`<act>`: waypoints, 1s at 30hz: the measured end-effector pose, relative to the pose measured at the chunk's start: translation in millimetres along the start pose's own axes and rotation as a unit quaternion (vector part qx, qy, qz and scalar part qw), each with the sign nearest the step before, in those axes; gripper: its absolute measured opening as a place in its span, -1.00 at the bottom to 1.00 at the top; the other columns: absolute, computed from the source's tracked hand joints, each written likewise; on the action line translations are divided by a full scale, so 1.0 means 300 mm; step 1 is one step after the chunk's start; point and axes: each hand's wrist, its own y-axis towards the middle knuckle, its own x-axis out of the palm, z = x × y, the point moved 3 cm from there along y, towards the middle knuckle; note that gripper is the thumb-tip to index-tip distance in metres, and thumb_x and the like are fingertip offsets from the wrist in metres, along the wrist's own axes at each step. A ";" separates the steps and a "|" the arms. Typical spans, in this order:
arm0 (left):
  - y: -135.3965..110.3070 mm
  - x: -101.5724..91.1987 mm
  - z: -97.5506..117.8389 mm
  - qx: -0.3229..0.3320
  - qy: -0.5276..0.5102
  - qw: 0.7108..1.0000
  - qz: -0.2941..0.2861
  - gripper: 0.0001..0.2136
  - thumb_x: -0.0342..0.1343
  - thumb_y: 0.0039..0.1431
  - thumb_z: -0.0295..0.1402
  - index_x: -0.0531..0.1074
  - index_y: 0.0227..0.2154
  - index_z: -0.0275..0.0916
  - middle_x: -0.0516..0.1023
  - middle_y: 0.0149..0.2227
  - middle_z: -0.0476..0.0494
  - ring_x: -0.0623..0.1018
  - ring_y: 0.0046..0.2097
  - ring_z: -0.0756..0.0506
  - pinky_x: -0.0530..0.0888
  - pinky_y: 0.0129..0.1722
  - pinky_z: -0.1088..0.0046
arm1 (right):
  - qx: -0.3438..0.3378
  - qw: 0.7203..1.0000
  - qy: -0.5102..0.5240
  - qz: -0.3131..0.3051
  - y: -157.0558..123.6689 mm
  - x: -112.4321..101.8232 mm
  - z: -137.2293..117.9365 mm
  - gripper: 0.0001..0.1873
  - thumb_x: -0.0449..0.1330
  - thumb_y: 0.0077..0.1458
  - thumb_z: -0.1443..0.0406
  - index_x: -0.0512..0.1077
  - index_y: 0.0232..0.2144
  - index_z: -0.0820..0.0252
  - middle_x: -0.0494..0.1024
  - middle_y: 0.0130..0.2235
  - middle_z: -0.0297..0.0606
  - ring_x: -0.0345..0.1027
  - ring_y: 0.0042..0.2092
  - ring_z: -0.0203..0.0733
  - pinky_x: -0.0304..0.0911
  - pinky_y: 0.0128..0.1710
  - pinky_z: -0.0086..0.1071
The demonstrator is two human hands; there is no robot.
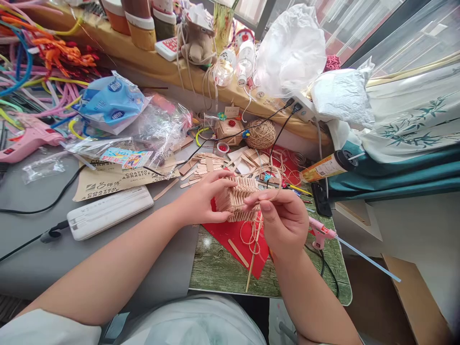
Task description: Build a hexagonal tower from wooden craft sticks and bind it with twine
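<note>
Stacked craft sticks form a small ribbed structure [241,194] above a red sheet [230,235]. My left hand [206,199] grips its left side, thumb below and fingers over the top. On the right, my right hand [283,215] pinches a strand of twine [277,184] between thumb and forefinger, close to the structure's right side. More twine hangs in loose loops [247,237] over the red sheet. A single craft stick [238,253] and a thin wooden rod [250,268] lie beneath the hands.
Loose craft sticks [206,165] and a twine ball [261,133] lie behind the hands. A pink glue gun [319,232] rests at the right edge, its glue stick jutting out. A white power bank [109,212], sandpaper [104,184] and a drink cup [327,165] stand or lie around.
</note>
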 end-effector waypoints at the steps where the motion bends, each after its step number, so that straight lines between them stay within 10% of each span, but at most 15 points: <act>1: 0.000 0.000 0.000 0.003 -0.001 1.000 0.000 -0.31 0.41 0.09 -0.26 0.34 0.29 -0.04 0.23 0.44 -0.29 0.24 0.49 -0.36 0.27 0.47 -0.05 | 0.003 1.000 0.011 0.006 0.005 -0.001 0.002 -0.93 0.30 0.36 0.31 0.56 -0.12 0.05 0.72 -0.19 -0.26 0.64 -0.24 -0.16 0.60 -0.23 -0.23; 21: 0.000 -0.007 0.033 0.057 0.066 0.996 0.024 -0.32 0.34 0.07 -0.36 0.32 0.28 -0.13 0.13 0.50 -0.38 0.17 0.51 -0.43 0.19 0.47 -0.19 | 0.079 0.983 -0.030 0.163 -0.018 -0.133 0.206 -0.88 0.39 0.26 0.17 0.63 -0.23 0.05 0.67 -0.17 -0.28 0.53 -0.08 -0.15 0.42 0.07 -0.18; 30: 0.004 0.000 0.035 0.093 0.029 0.995 0.009 -0.41 0.29 0.17 -0.39 0.35 0.27 -0.08 0.48 0.31 -0.23 0.21 0.51 -0.38 0.21 0.48 -0.16 | 0.134 0.971 0.039 0.194 -0.049 -0.125 0.250 -0.84 0.39 0.27 0.12 0.57 -0.24 0.04 0.71 -0.17 -0.29 0.57 -0.11 -0.16 0.43 0.03 -0.18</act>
